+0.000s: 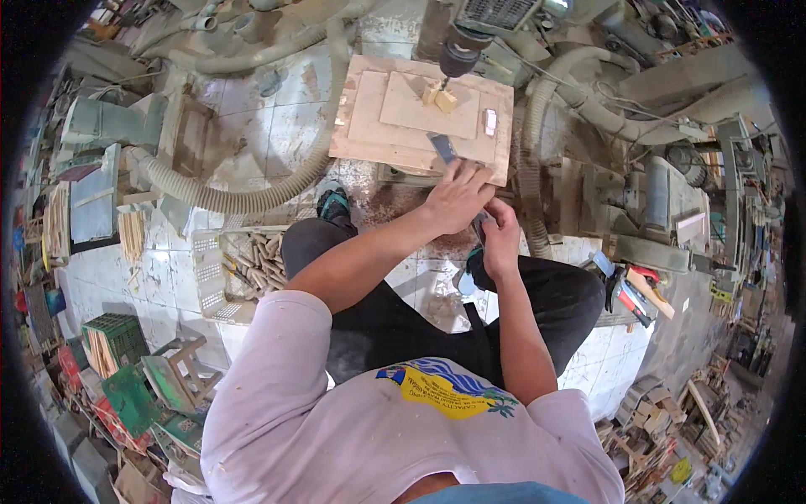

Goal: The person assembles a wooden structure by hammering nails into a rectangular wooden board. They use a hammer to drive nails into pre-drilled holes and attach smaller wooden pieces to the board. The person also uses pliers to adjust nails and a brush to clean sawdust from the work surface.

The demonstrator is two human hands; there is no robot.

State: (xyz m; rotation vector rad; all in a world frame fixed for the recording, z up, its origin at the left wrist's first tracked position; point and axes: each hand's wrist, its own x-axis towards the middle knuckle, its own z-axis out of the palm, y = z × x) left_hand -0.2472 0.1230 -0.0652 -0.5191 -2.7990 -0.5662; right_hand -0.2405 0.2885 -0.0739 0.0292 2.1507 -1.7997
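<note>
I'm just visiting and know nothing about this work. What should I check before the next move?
1. Left hand and right hand away from the drill bit: ok, both near the front edge of the board.
2. Flat blade clear of the wood block: ok, a gap shows.
3. Wood block under the drill bit: ok.
4. Drill chuck stopped: cannot tell from one still.
5. Right hand's grip: cannot tell, partly hidden.

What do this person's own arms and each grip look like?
The left grip and right grip are ordinary human hands, ungloved. Both forearms are bare, without visible straps or cables. Loose, pale fabric short sleeves cover the arms higher up.
</note>
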